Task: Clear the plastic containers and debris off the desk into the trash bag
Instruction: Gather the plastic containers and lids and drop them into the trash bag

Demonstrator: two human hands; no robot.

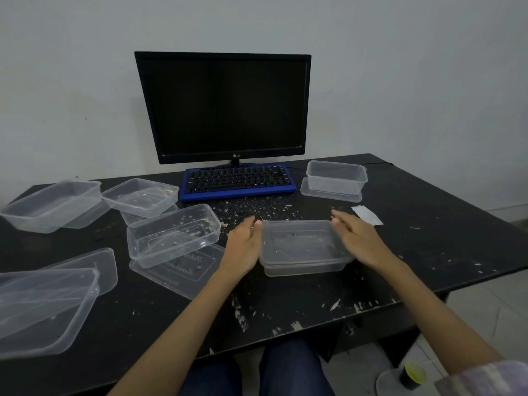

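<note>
Clear tubs (173, 235) scattered left, crumb-flecked; lidded tub (305, 247) near centre of counter (428, 252), between left hand (245, 244) and right hand (357, 238); both flat-fingered, pressing its ends; crumbs (257, 207) beyond.

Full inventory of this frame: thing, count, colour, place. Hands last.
plastic containers: six, clear; four on the desk's left, one far right, one front centre between the hands
loose lids: at least three, clear, under or beside containers
debris: pale crumbs, scattered before the keyboard
paper scrap: one, white, right of centre
monitor: one, black, rear centre
keyboard: one, blue frame, black keys
desk: one, black, scuffed
cup: one, dark, on the floor at lower right
left hand: at the centre container's left side
right hand: at its right side
</note>
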